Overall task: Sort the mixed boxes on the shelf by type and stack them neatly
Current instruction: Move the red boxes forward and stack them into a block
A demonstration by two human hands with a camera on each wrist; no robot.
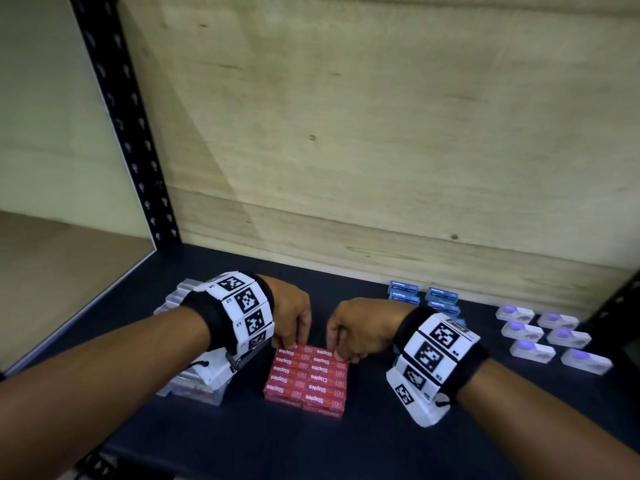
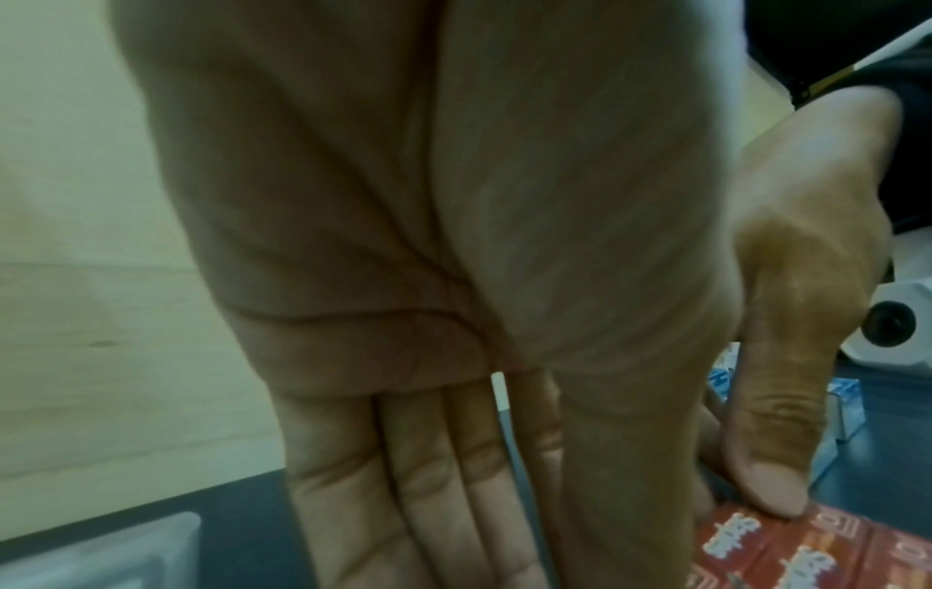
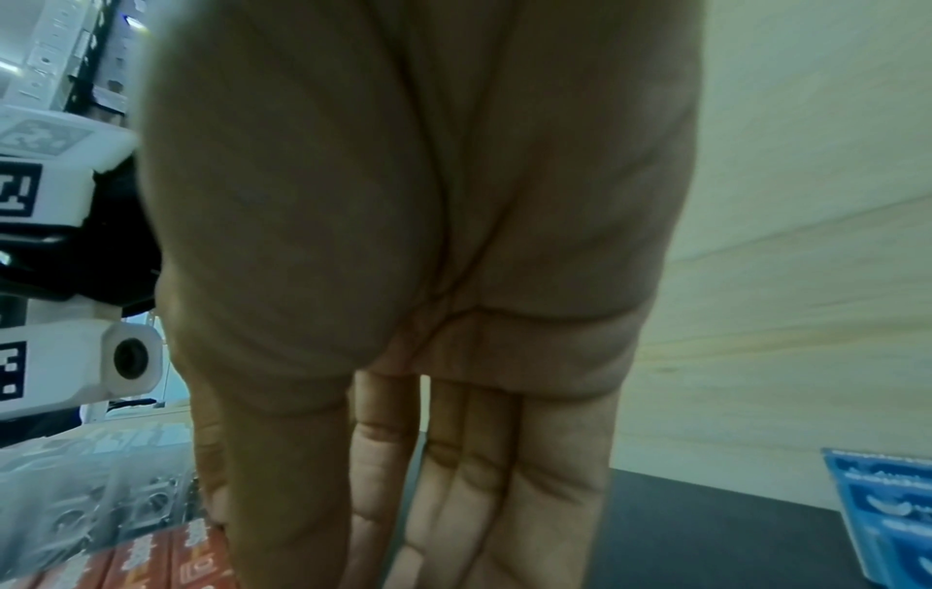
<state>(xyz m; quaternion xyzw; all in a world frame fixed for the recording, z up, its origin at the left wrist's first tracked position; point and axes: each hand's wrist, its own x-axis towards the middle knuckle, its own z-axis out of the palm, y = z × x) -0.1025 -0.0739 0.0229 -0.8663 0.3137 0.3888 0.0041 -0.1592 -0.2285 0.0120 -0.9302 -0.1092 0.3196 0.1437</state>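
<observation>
On the dark shelf point(image 1: 346, 445) we find, at far left, a stack of clear plastic boxes point(image 1: 194, 389), partly hidden under the left forearm and its marker-covered wristband point(image 1: 242, 310).

The left hand point(image 1: 291, 306) reaches to the far left corner of the red staples boxes point(image 1: 306, 375). In the left wrist view its fingers point(image 2: 418, 478) extend straight down and close together behind the block, with the thumb against the red card; we read this hand as flat and pressing, not wrapped round anything.

The red staples boxes sit at the centre of the shelf, near the front, packed in two columns with edges touching and at least two layers deep.

The right hand point(image 1: 360, 327) meets the far right corner of the same block. In the right wrist view its fingers point(image 3: 504, 478) also run straight and together, so we read it as flat against the block. Its thumb tip rests on the top box.

Farther right, against the wooden back panel point(image 1: 381, 133), stand two stacks of blue staples boxes point(image 1: 424, 297). At far right, white boxes with purple tops point(image 1: 550, 337) lie in two rows, set slightly apart from one another.
</observation>
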